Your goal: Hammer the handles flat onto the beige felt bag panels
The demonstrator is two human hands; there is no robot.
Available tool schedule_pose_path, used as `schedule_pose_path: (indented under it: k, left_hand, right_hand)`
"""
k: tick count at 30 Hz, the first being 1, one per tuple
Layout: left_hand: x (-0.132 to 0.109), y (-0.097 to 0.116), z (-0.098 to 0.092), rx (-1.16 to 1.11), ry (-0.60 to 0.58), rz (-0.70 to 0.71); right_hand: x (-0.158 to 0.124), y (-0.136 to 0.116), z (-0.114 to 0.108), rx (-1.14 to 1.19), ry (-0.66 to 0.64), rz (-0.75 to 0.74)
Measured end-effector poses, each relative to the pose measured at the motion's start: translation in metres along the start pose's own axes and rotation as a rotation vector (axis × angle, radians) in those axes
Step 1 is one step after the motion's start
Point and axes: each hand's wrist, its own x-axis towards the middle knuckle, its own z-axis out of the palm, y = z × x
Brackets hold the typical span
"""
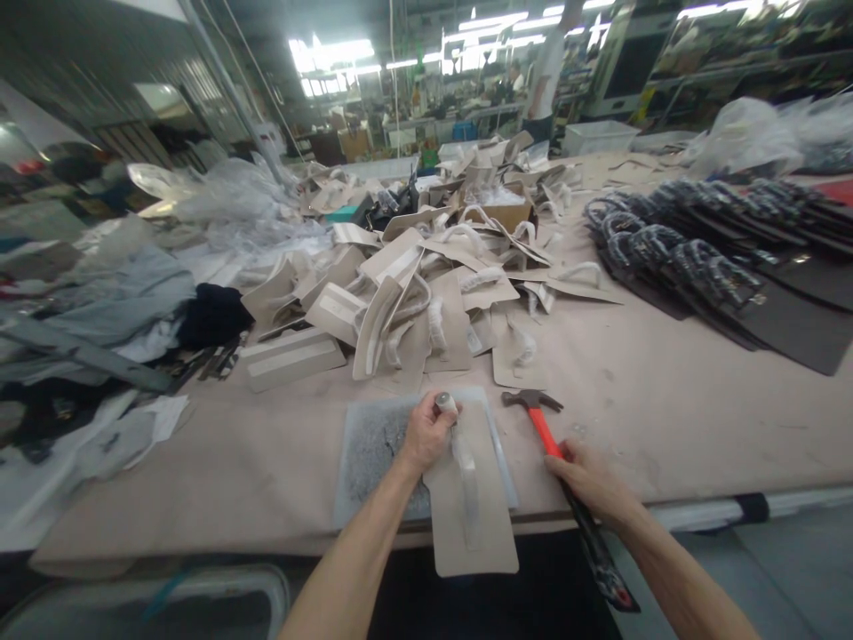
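My left hand [430,433] is closed around a short cylindrical metal piece [445,403] with a round flat top, held upright at the far end of a beige panel [483,476]. A plastic-wrapped handle [469,476] lies along that panel. Beneath the panel is a worn grey board [379,453], and the panel's near end reaches past the table edge. To the right, my right hand [586,476] grips a claw hammer [543,427] by its red and black handle. The hammer head is near the table surface, right of the board; whether it touches cannot be told.
A heap of beige panels with wrapped handles [400,293] spreads across the table [666,400] ahead. Dark panels with wrapped handles [726,267] are stacked at the right. Clear plastic bags [233,204] and cloth [133,293] lie at the left. A person [547,80] stands beyond the table.
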Motion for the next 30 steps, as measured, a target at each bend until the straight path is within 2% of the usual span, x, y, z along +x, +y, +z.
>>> schedule_pose_path:
  k: [2,3,4,6,9,11,13,14,16,18,19,21,23,25,26,27,30]
  left_hand:
    - [-0.001,0.001,0.001,0.035,-0.001,0.031]
    - [-0.001,0.001,0.002,0.054,0.001,0.047]
    - [-0.001,0.002,0.002,0.073,0.001,0.061]
    - [-0.002,0.003,0.002,0.103,-0.005,0.081]
    - [-0.001,0.005,0.001,0.136,-0.045,0.097]
    - [-0.002,0.004,0.0,0.162,-0.076,0.109]
    - [-0.002,0.003,-0.001,0.188,-0.099,0.132]
    - [-0.003,0.001,-0.001,0.204,-0.105,0.144]
    - [-0.004,-0.003,-0.002,0.246,-0.11,0.16]
    - [-0.004,-0.006,-0.003,0.291,-0.114,0.167]
    - [-0.004,-0.007,-0.003,0.305,-0.116,0.169]
    - [-0.004,-0.008,-0.004,0.315,-0.122,0.18]
    - [-0.003,-0.007,-0.004,0.32,-0.124,0.187]
    - [-0.003,-0.006,-0.004,0.327,-0.123,0.188]
    - [-0.003,-0.005,-0.004,0.327,-0.121,0.187]
    - [-0.003,-0.005,-0.004,0.327,-0.122,0.184]
    - [-0.004,-0.004,-0.003,0.33,-0.126,0.178]
  right_hand:
    - [-0.006,-0.009,0.006,0.375,-0.138,0.121]
    - [-0.01,-0.014,0.01,0.491,-0.176,0.172]
    - [-0.015,-0.02,0.013,0.554,-0.188,0.202]
    - [-0.026,-0.035,0.015,0.585,-0.143,0.161]
    - [-0.043,-0.06,0.012,0.37,0.037,-0.15]
    - [-0.052,-0.073,0.008,0.1,0.198,-0.398]
    - [-0.056,-0.08,0.006,-0.198,0.309,-0.567]
    - [-0.056,-0.082,0.006,-0.36,0.319,-0.61]
    - [-0.056,-0.086,0.003,-0.657,0.26,-0.633]
    - [-0.057,-0.094,-0.005,-0.845,0.214,-0.666]
    - [-0.06,-0.1,-0.011,-0.872,0.245,-0.707]
    - [-0.069,-0.115,-0.022,-0.779,0.417,-0.821]
    - [-0.078,-0.126,-0.028,-0.539,0.647,-0.897]
    - [-0.081,-0.125,-0.025,-0.345,0.787,-0.936]
    - [-0.08,-0.12,-0.02,-0.347,0.775,-0.947]
    - [-0.077,-0.112,-0.014,-0.421,0.71,-0.94]
    - [-0.063,-0.086,-0.001,-0.813,0.327,-0.786]
